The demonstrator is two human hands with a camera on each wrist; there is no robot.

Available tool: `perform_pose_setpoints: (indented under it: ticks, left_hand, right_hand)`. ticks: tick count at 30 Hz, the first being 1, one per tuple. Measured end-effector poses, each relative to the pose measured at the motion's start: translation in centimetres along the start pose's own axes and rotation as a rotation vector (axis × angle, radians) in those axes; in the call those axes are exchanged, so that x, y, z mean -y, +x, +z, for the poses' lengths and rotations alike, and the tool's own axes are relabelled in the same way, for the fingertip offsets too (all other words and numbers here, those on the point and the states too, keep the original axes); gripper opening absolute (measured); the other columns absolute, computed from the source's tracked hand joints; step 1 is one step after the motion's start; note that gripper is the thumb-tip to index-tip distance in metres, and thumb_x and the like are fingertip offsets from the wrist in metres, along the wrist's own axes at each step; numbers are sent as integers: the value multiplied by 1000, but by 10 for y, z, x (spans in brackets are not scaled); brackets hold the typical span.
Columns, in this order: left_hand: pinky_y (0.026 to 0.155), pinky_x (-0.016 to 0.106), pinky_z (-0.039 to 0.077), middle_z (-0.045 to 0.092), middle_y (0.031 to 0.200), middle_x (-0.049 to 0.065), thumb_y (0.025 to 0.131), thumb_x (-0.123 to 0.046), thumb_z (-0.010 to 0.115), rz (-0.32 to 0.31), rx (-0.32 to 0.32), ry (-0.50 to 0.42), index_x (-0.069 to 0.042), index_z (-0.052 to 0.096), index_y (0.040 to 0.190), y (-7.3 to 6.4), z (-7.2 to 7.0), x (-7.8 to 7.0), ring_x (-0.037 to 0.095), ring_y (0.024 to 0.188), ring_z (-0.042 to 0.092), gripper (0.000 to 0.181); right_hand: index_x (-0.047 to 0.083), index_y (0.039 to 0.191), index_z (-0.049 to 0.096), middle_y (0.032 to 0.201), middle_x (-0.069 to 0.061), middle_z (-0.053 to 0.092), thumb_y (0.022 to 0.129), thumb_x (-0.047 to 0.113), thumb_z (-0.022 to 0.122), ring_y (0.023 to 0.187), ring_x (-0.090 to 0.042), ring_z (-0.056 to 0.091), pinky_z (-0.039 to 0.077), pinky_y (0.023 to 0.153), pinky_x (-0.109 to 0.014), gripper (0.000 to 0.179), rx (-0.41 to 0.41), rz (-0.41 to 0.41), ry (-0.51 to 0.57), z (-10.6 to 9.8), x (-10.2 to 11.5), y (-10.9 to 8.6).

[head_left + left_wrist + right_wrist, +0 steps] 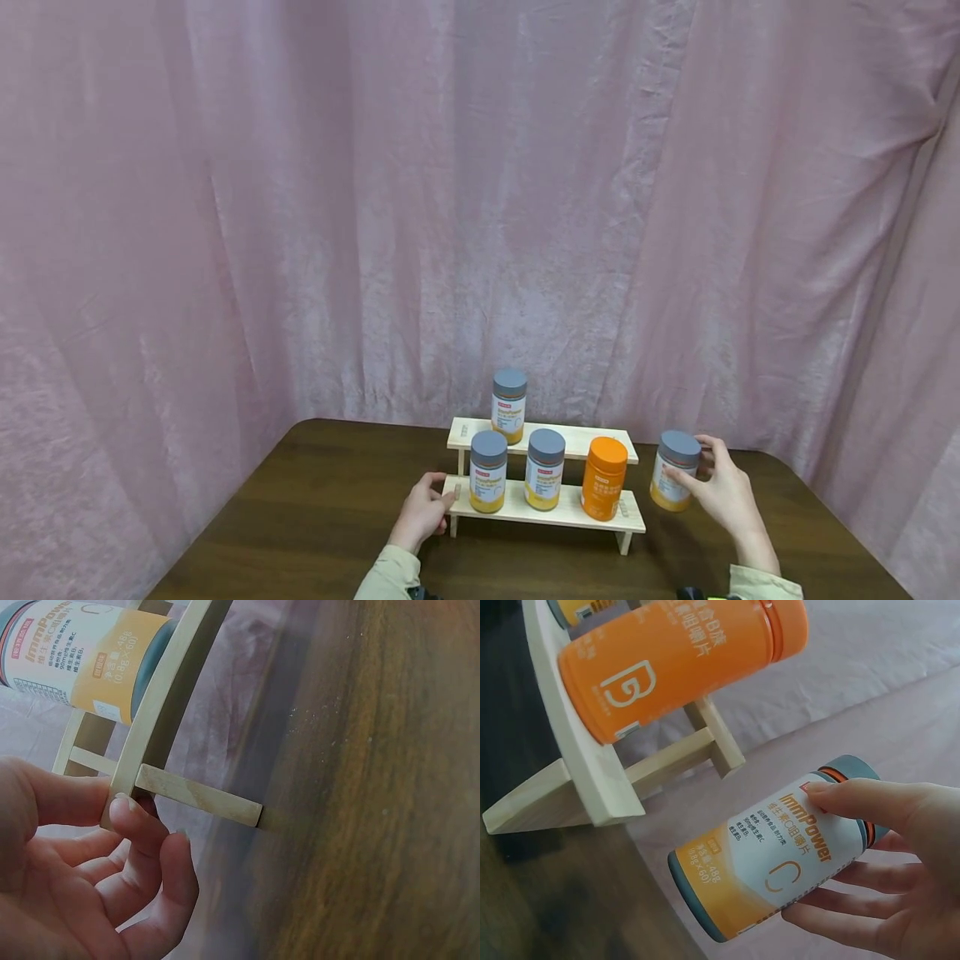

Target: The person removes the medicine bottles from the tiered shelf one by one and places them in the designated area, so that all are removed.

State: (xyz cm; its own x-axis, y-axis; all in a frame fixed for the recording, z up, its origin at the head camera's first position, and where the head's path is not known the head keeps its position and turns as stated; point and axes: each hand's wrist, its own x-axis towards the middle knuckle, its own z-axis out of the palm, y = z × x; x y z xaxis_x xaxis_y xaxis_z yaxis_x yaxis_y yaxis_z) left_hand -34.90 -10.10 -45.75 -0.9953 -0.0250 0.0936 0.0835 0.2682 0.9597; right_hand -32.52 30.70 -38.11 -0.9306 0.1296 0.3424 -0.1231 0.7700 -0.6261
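Hands working at 2-tier wooden rack [592, 518], head view.
L hand [422, 515] is pinching rack's left end, steadying it; R hand [723, 493] is gripping grey-lid bottle [673, 472] upright, just right of rack, beside orange bottle [603, 477].

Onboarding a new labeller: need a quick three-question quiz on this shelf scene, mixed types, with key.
1. True or false: the right hand holds a grey-lidded bottle off to the side of the wooden rack.
2. How many bottles stand on the rack's lower step?
A) two B) three C) four
3. Fill in: the left hand touches the rack's ____ end.

Key:
1. True.
2. B: two grey-lidded ones and the orange bottle.
3. Left; in the left wrist view its fingers pinch the rack's edge.
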Motion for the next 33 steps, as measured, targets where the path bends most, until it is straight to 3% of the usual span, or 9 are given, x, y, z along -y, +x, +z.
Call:
perform_pose_setpoints:
  ticks: [16, 33]
  left_hand:
    - [46, 19, 44, 52, 74, 4, 91, -8, 59, 17, 7, -2, 9, 45, 128, 2, -1, 3, 5, 46, 44, 43]
    - [47, 20, 43, 50, 75, 3, 93, -7, 56, 19, 35, -27, 10, 42, 129, -3, -3, -1, 7, 47, 43, 42]
  right_hand:
    - [-7, 135, 36, 124, -37, 55, 82, 31, 77, 101, -47, 63, 53, 81, -53, 77, 33, 7, -9, 9, -18, 2]
    - [-8, 132, 32, 129, -38, 48, 76, 33, 81, 110, -48, 57, 54, 82, -50, 85, 155, 37, 7, 16, -31, 4]
